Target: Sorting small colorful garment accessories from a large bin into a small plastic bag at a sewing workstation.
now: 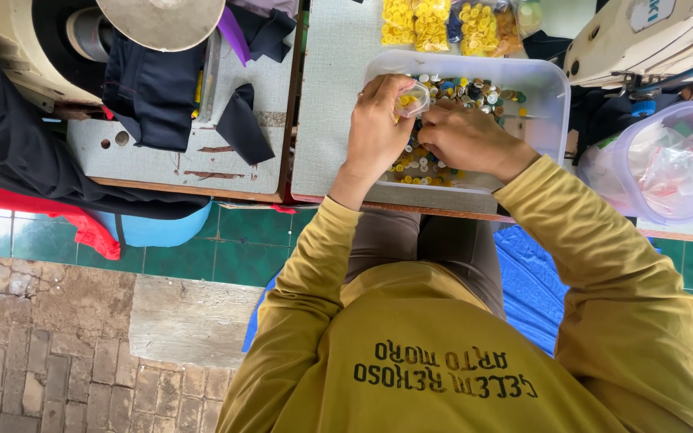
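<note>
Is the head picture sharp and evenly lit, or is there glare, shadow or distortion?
Head view: soft, even daylight, no hard shadows; hands and button tray are sharp; mild glare on the plastic tub at right; wide-lens bending shows at the edges; the buttons are too small to tell apart clearly.

Clear bags of yellow buttons (443, 24) at top; crumpled plastic bag (675, 172) right.
</note>
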